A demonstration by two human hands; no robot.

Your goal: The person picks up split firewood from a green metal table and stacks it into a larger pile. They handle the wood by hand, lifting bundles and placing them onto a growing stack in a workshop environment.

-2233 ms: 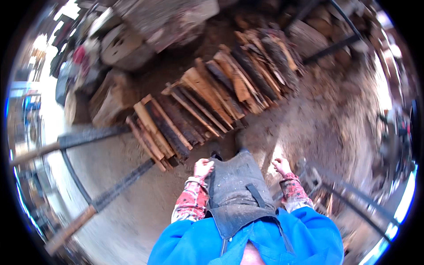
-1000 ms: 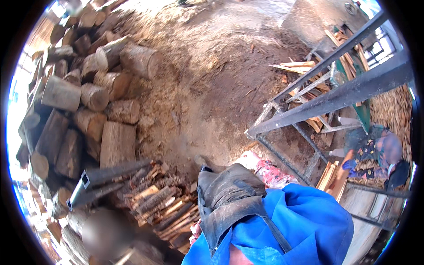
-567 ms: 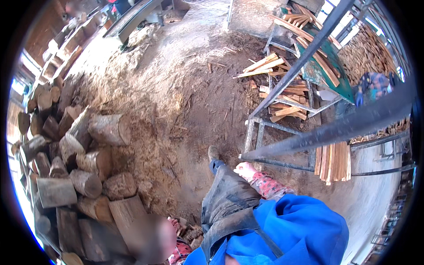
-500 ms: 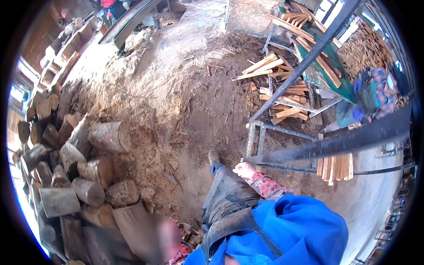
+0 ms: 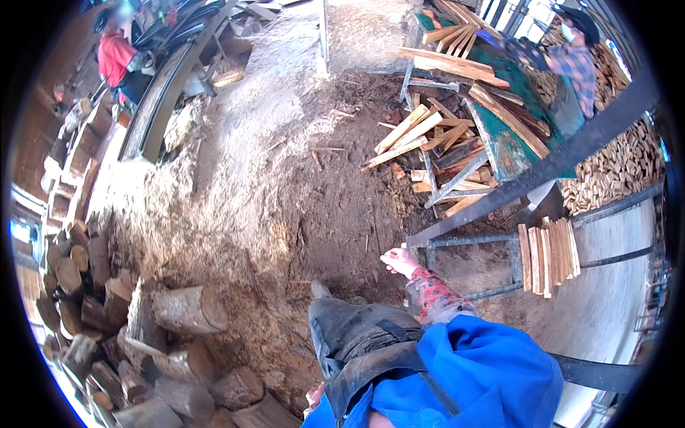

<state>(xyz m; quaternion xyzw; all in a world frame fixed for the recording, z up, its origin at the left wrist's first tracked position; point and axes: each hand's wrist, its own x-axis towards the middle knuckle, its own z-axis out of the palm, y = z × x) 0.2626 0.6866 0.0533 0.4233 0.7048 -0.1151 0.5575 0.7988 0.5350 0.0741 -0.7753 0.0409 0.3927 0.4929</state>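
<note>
My right hand (image 5: 401,262) is out in front of me with its fingers curled in. Nothing shows in it. Just beyond the knuckles is the near end of a dark metal rail (image 5: 492,189); I cannot tell whether they touch. Only a small part of my left hand (image 5: 315,397) shows, low beside my dark apron (image 5: 360,332), and its fingers are mostly hidden. Sawn log rounds (image 5: 189,309) lie heaped on the ground to my left.
A bundle of split slats (image 5: 548,257) rests on the metal frame (image 5: 471,240) at right. Beyond it, split wood (image 5: 403,135) is piled by a green-topped table (image 5: 503,146). A co-worker in plaid (image 5: 574,71) stands behind that table; another in red (image 5: 116,57) is far left, beside a metal conveyor (image 5: 160,107).
The view has shifted, bringing both co-workers more fully into sight. My left hand has swung from in front of the logs back toward my body. My right hand remains near the rail's end.
</note>
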